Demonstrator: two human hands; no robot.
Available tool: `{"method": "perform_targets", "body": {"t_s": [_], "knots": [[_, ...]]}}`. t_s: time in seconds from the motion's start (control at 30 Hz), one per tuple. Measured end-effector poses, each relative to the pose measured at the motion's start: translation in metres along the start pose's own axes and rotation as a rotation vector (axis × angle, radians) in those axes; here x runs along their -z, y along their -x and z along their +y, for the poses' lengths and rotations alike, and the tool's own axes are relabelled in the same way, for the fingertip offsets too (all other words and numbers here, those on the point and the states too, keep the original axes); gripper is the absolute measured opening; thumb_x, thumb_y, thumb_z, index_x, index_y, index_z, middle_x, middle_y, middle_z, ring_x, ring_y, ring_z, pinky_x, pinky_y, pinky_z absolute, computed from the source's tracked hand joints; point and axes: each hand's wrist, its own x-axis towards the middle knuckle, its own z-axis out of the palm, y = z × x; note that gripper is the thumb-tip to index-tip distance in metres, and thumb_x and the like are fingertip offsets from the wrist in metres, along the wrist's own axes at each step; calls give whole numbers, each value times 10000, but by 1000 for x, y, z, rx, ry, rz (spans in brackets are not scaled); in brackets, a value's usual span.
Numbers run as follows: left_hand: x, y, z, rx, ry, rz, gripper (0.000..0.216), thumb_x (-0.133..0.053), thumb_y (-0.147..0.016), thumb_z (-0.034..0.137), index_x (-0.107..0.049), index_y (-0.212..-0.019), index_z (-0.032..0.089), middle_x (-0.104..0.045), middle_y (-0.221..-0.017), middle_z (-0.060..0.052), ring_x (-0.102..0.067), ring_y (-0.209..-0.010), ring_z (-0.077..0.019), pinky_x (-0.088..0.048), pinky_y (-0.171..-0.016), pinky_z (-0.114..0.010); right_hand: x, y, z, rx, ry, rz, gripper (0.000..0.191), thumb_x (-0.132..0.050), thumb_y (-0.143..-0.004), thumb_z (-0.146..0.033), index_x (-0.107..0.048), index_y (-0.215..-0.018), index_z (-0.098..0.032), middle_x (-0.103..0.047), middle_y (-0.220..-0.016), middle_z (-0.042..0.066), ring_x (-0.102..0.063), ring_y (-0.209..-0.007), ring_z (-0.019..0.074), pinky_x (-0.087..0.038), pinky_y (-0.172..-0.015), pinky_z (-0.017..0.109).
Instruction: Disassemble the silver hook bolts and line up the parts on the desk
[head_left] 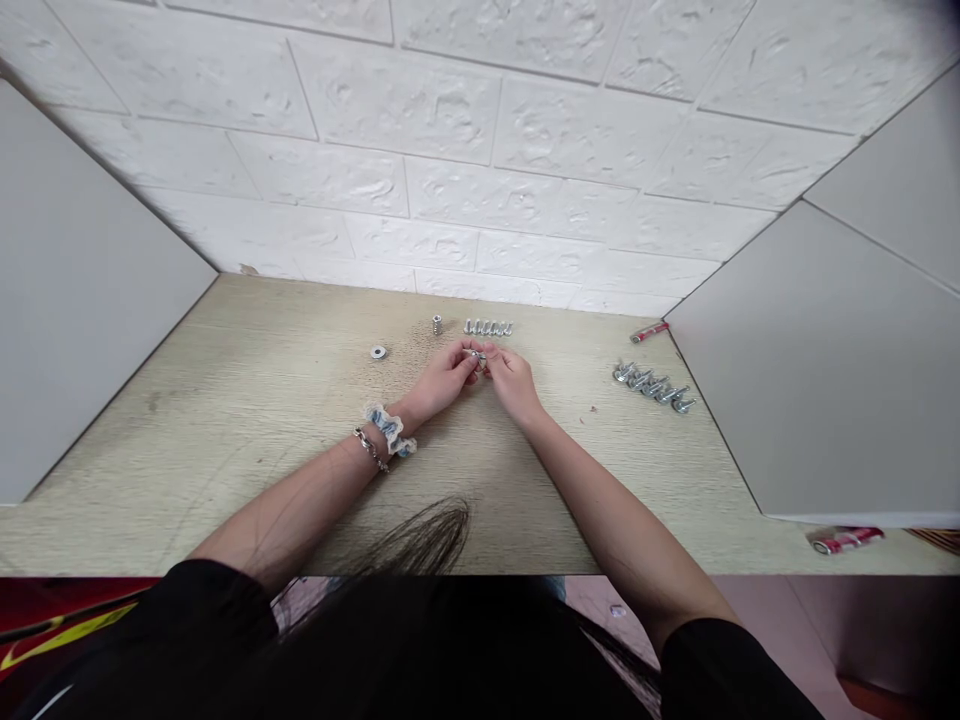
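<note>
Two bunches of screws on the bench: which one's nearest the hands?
The neat row just beyond the left hand and right hand, which pinch a small metal part; the other bunch lies far right.

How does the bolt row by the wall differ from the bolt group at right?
The bolt row is shorter and level; the bolt group is longer and slants. The bolt row sits just beyond the left hand and right hand; the bolt group lies apart by the right panel. Both are small, silvery.
</note>
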Motion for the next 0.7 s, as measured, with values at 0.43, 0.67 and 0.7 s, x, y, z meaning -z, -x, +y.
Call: {"method": "perform_targets", "body": {"t_s": [0.43,0.67,0.7], "knots": [[0,-1,-2,22,16,44,79,-473,-844,149,-499,-917,162,-481,-588,49,-450,-516,-63,-339,-506,-179,-1,0,1,-96,-158,71,175,-501,-749,-333,-439,-875,-229,-548,-884,-10,-503,-655,111,-429,-684,283],[1,-3,-6,-29,23,60,68,-504,-830,154,-504,-897,165,-520,-688,30,-479,-577,-53,-405,-585,-183,0,1,-4,-102,-32,-8,507,-420,-753,-651,-444,-539,-192,-465,-524,-11,-472,-576,135,-382,-595,272],[1,-4,-7,-33,11,52,71,-502,-829,151,-508,-898,165,-520,-685,30,-482,-583,-55,-407,-589,-185,1,1,-5,-104,-27,-14,525,-418,-748,-664,-432,-517,-192,-451,-498,-14,-459,-554,130,-374,-582,270]]}}
